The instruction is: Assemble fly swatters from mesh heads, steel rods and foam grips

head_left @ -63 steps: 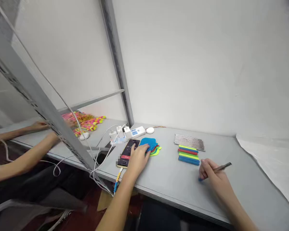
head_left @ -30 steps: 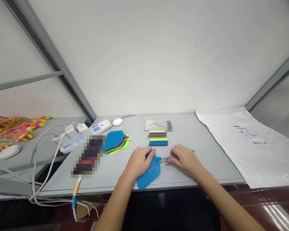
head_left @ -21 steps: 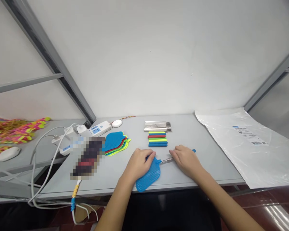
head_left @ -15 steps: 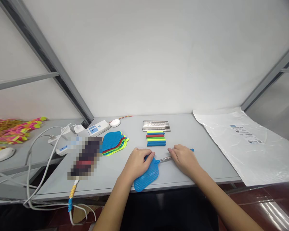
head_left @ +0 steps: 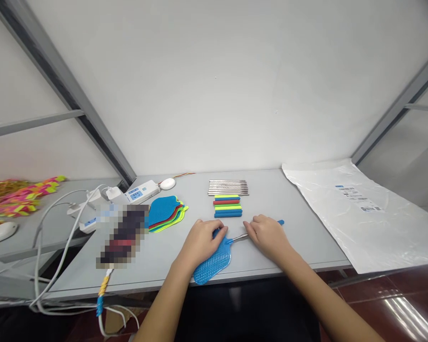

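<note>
A blue fly swatter [head_left: 214,266] with a mesh head, a metal rod and a blue grip lies slantwise at the table's front edge. Over the upper left edge of its head, my left hand [head_left: 204,241] is closed, with the thumb on the mesh. My right hand [head_left: 267,234] curls round the rod near the grip, whose blue tip sticks out beyond it. Behind the hands lies a row of coloured handle grips [head_left: 228,208] in blue, green, yellow and red. Past them are several silver metal rods [head_left: 228,187]. Loose swatter heads [head_left: 164,211] form a fanned stack to the left.
A white plastic mailing bag [head_left: 364,213] covers the table's right end. On the left are a power strip [head_left: 142,191], a blurred-out dark object [head_left: 124,235] and white cables [head_left: 66,251]. A small white round device [head_left: 168,184] lies near the wall.
The view has shifted slightly, so everything sits a little further left. Both hands keep their hold on the fly swatter, with hardly any movement.
</note>
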The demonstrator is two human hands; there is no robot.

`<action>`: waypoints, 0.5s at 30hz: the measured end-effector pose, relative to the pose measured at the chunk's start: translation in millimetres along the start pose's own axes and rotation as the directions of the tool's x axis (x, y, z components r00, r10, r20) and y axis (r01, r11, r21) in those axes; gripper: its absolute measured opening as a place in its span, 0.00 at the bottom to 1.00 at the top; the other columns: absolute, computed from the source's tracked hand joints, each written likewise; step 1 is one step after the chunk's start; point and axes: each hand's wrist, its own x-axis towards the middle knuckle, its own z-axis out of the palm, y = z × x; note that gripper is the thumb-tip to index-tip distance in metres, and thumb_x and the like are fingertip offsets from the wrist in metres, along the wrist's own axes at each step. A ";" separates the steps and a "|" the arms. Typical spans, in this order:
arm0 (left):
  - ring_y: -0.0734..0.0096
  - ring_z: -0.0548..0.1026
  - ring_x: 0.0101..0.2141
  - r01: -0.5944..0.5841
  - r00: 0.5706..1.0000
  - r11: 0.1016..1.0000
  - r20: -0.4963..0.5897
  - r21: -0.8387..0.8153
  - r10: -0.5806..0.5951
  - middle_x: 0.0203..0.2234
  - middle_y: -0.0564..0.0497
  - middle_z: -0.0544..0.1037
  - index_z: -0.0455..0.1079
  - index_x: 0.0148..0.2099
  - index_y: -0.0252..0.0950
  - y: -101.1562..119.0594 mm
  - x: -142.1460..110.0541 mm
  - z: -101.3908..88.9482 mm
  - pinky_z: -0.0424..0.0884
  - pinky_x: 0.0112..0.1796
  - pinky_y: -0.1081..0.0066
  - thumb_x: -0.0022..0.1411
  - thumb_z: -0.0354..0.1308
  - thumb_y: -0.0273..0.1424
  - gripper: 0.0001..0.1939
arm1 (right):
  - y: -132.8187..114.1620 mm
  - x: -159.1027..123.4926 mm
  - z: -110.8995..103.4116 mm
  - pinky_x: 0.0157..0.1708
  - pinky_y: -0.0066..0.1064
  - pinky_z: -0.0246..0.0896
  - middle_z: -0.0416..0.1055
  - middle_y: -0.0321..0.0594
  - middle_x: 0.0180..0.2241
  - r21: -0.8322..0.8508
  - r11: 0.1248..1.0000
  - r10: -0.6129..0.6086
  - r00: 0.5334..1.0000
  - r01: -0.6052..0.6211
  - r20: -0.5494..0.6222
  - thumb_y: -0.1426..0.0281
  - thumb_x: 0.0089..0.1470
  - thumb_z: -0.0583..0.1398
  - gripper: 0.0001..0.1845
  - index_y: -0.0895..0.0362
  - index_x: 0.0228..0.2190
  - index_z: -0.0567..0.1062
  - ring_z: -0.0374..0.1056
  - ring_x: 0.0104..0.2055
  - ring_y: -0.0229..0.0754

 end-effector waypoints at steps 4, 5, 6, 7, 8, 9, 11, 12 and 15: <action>0.64 0.73 0.32 0.004 0.999 1.000 0.050 -0.017 -0.004 0.30 0.51 0.79 0.73 0.38 0.42 2.3 8.0 2.4 0.59 0.32 0.70 0.66 0.47 0.40 0.15 | 1.6 0.1 2.0 0.29 0.33 0.48 0.69 0.41 0.22 -0.011 1.000 -0.001 1.000 0.001 -0.009 0.63 0.65 0.47 0.27 0.56 0.21 0.76 0.65 0.30 0.40; 0.64 0.73 0.32 0.011 0.998 1.000 0.056 -0.016 -0.010 0.30 0.51 0.79 0.73 0.39 0.42 3.9 11.5 2.9 0.59 0.31 0.70 0.66 0.47 0.40 0.14 | 2.2 0.0 2.4 0.28 0.33 0.48 0.69 0.41 0.22 -0.012 1.000 0.009 1.000 -0.009 -0.014 0.63 0.65 0.47 0.27 0.56 0.21 0.76 0.65 0.29 0.40; 0.64 0.74 0.31 0.017 0.998 1.000 0.058 -0.006 -0.017 0.30 0.51 0.78 0.72 0.39 0.42 6.0 15.4 3.0 0.59 0.30 0.70 0.66 0.47 0.40 0.14 | 2.9 -0.1 2.8 0.28 0.33 0.48 0.69 0.41 0.22 -0.012 1.000 0.023 1.000 -0.023 -0.020 0.63 0.65 0.47 0.27 0.56 0.21 0.75 0.65 0.28 0.40; 0.64 0.74 0.30 0.016 0.998 1.000 0.058 0.013 -0.017 0.29 0.50 0.78 0.72 0.39 0.42 8.6 19.6 2.7 0.59 0.31 0.70 0.66 0.47 0.40 0.14 | 3.4 -0.2 3.1 0.27 0.33 0.47 0.69 0.41 0.22 -0.012 0.999 0.039 0.999 -0.039 -0.026 0.63 0.65 0.46 0.28 0.56 0.20 0.75 0.65 0.28 0.39; 0.64 0.73 0.30 0.003 0.998 0.999 0.056 0.034 -0.005 0.29 0.50 0.78 0.72 0.39 0.41 11.6 23.8 2.0 0.59 0.32 0.69 0.67 0.47 0.39 0.14 | 3.7 -0.3 3.4 0.27 0.33 0.47 0.69 0.41 0.21 -0.010 0.998 0.056 0.998 -0.056 -0.033 0.63 0.65 0.46 0.28 0.56 0.20 0.75 0.65 0.27 0.39; 0.65 0.73 0.31 -0.023 0.998 0.998 0.051 0.055 0.021 0.29 0.50 0.78 0.72 0.39 0.41 14.6 27.6 0.7 0.60 0.34 0.69 0.67 0.47 0.38 0.13 | 4.0 -0.4 3.6 0.26 0.33 0.46 0.69 0.41 0.21 -0.009 0.997 0.073 0.997 -0.073 -0.038 0.63 0.65 0.46 0.29 0.56 0.19 0.74 0.64 0.26 0.39; 0.64 0.73 0.34 -0.092 0.996 0.992 0.000 0.081 0.092 0.32 0.50 0.78 0.71 0.38 0.41 19.4 33.3 -3.6 0.60 0.41 0.65 0.67 0.48 0.36 0.12 | 4.2 -0.6 3.6 0.26 0.33 0.46 0.68 0.41 0.21 -0.002 0.995 0.101 0.994 -0.101 -0.048 0.62 0.66 0.45 0.29 0.56 0.19 0.73 0.64 0.26 0.39; 0.64 0.73 0.38 -0.116 0.991 0.990 -0.053 0.084 0.120 0.34 0.50 0.78 0.71 0.39 0.41 20.3 34.7 -6.4 0.59 0.45 0.63 0.67 0.48 0.36 0.11 | 4.4 -0.7 3.4 0.26 0.33 0.45 0.68 0.41 0.21 0.002 0.994 0.112 0.992 -0.112 -0.052 0.61 0.66 0.45 0.30 0.56 0.18 0.72 0.64 0.26 0.40; 0.61 0.69 0.48 -0.070 0.946 0.997 -0.316 0.029 0.075 0.44 0.47 0.74 0.70 0.44 0.41 14.1 32.2 -15.6 0.55 0.53 0.59 0.66 0.49 0.36 0.10 | 5.7 -1.1 1.8 0.26 0.33 0.47 0.68 0.40 0.22 0.023 0.991 0.130 0.990 -0.129 -0.061 0.59 0.66 0.44 0.29 0.55 0.19 0.70 0.65 0.28 0.40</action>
